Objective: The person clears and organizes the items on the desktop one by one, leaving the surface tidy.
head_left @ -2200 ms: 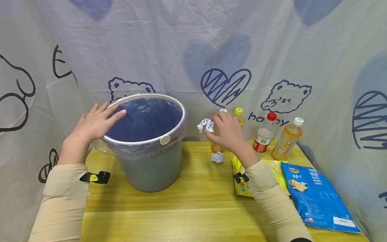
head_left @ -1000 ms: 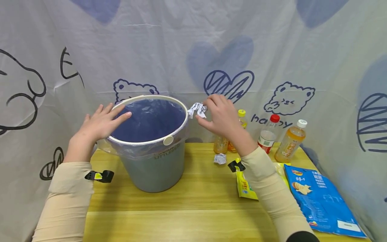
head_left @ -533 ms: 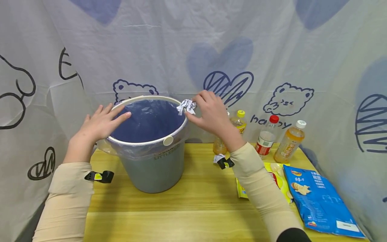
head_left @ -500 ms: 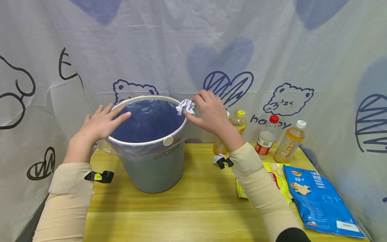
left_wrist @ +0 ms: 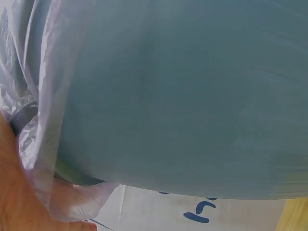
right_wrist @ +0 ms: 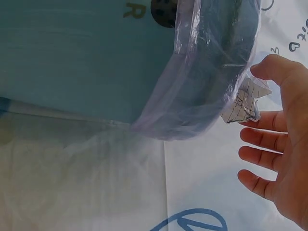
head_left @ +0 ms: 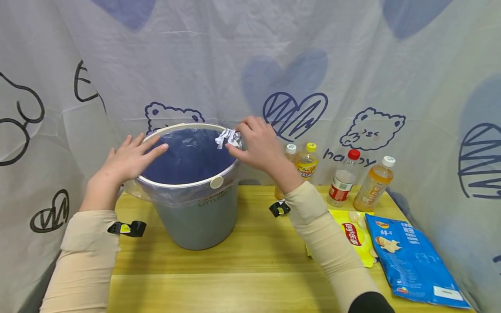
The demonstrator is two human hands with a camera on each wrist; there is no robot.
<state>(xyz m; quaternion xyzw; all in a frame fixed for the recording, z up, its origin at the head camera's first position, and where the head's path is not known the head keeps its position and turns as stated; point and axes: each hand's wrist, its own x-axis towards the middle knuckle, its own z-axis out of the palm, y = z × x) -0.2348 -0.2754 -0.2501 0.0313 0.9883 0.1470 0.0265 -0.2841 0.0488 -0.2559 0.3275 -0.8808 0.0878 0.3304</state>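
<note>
Paper hangs pinched in the right hand, over the right rim of the bin. The left hand lies spread opposite.

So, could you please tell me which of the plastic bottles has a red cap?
It is the clear plastic bottle standing second from the right; the others are one yellow-capped bottle and two white-capped bottles.

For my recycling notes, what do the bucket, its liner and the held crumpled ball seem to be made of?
Bucket: probably plastic; matte grey-blue, evenly smooth and moulded-looking.
Liner: apparently thin plastic film; glossy, translucent, with wrinkles catching light.
Crumpled ball: likely paper; matte white, sharply creased, with dark lines.
</note>
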